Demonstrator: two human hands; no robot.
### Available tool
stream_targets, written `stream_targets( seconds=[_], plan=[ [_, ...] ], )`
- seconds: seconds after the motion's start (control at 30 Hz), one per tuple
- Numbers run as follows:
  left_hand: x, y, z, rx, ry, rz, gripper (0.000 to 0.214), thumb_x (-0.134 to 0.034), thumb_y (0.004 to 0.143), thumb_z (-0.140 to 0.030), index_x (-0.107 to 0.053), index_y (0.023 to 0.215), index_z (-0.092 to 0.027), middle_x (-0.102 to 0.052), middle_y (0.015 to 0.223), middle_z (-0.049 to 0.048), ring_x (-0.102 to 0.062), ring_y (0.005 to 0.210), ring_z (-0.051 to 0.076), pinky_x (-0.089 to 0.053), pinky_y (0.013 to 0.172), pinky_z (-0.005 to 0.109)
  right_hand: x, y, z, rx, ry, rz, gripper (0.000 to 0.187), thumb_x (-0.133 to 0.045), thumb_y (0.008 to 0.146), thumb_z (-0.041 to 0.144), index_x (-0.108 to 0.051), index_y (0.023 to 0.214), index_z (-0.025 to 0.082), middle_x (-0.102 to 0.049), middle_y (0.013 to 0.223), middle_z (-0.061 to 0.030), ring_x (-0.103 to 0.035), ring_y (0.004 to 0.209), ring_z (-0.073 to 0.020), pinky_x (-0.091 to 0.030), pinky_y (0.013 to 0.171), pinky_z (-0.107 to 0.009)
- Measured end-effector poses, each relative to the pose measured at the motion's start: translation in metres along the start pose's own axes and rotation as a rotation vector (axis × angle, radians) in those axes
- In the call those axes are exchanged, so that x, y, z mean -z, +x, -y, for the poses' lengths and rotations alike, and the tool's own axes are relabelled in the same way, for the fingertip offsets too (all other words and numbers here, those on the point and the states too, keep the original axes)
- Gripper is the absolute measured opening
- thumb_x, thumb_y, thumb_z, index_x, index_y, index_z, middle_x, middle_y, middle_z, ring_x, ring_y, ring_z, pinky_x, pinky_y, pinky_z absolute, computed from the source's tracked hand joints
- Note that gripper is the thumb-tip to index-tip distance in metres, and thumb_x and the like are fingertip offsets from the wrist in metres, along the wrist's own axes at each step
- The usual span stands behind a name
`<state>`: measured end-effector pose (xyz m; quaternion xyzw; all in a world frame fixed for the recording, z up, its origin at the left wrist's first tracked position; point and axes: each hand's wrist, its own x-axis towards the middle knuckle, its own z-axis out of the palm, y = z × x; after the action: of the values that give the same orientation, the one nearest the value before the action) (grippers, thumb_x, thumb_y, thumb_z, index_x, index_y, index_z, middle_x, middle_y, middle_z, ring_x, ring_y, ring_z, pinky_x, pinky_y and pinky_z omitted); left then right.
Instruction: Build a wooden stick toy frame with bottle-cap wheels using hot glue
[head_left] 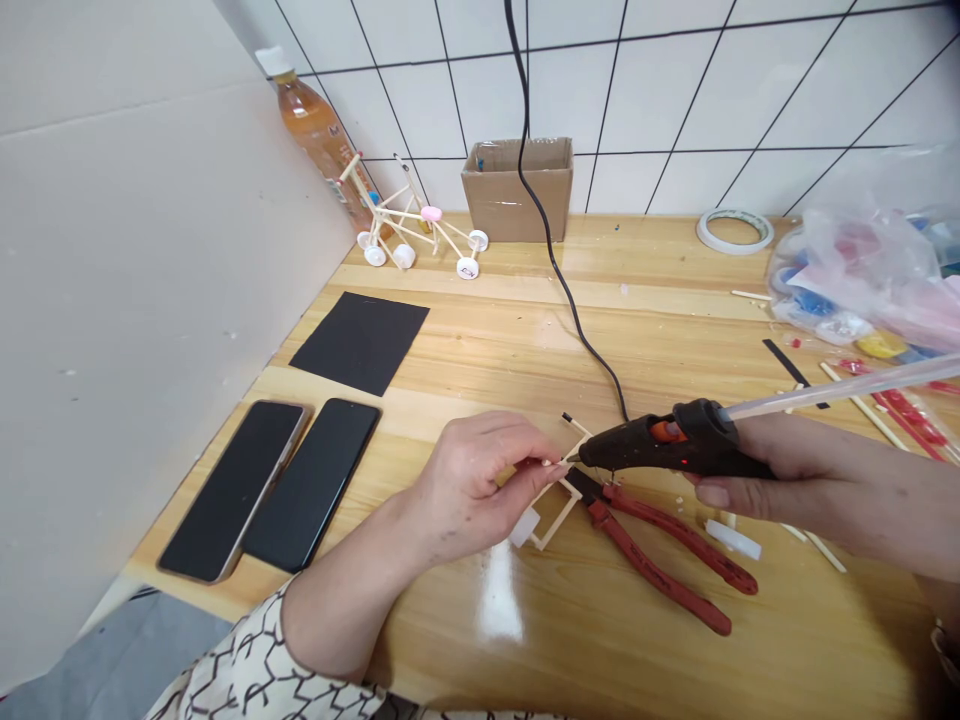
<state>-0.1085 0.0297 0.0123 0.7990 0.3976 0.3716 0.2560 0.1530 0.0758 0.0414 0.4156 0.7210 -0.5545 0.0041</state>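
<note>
My right hand [787, 475] is wrapped round a black glue gun [645, 445] with a clear glue stick [847, 388] in its back. The gun's nozzle points left and meets a small frame of thin wooden sticks [559, 520]. My left hand [487, 480] pinches this stick frame between thumb and fingertips, right at the nozzle. Part of the frame is hidden behind the fingers. Under the gun lie red-handled pliers [660, 560], their dark jaws close to the frame. A whitish translucent piece [525, 527] sits beside my left thumb.
Two phones [234, 490] and a black sheet [360, 342] lie on the left. A finished-looking stick model with white wheels [405, 222], a drink bottle [315, 125] and a cardboard box [517, 195] stand at the back. A tape roll [735, 232] and plastic bag [877, 260] are right. A black cord [559, 270] crosses the table.
</note>
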Motion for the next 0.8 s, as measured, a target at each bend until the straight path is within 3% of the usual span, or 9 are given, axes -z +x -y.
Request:
stream_targets(
  seconds=[0.27,0.63,0.8],
  plan=[
    [-0.0005,-0.0005,-0.0004,-0.013,0.016,-0.015,0.008,-0.056,0.083,-0.015,-0.061,0.076,-0.014,-0.066,0.068,0.0036,-0.058,0.062,0.01,-0.047,0.057,0.022,0.0019,-0.001,0.0013,-0.031,-0.044,0.011,0.049,-0.051,0.082,0.05,-0.049,0.128,0.035,-0.061,0.12,0.0025,-0.051,0.113,-0.0285,-0.045,0.093,-0.04],
    [-0.0009,0.0003,-0.0009,-0.014,0.016,-0.015,0.009,-0.056,0.083,-0.015,-0.061,0.075,-0.014,-0.066,0.067,0.004,-0.058,0.061,0.01,-0.047,0.057,0.022,0.0035,-0.0018,-0.0014,-0.043,-0.05,0.036,0.047,-0.052,0.083,0.049,-0.049,0.128,0.035,-0.063,0.116,0.0044,-0.055,0.109,-0.0249,-0.049,0.086,-0.032],
    [-0.0007,-0.0006,-0.0004,-0.017,0.016,-0.021,0.007,-0.057,0.082,-0.015,-0.061,0.076,-0.015,-0.066,0.068,0.0041,-0.058,0.061,0.011,-0.047,0.057,0.022,0.004,-0.0019,-0.0038,-0.038,-0.048,-0.028,0.047,-0.055,0.081,0.048,-0.051,0.126,0.033,-0.062,0.119,0.0045,-0.054,0.11,-0.024,-0.047,0.089,-0.03]
  ],
)
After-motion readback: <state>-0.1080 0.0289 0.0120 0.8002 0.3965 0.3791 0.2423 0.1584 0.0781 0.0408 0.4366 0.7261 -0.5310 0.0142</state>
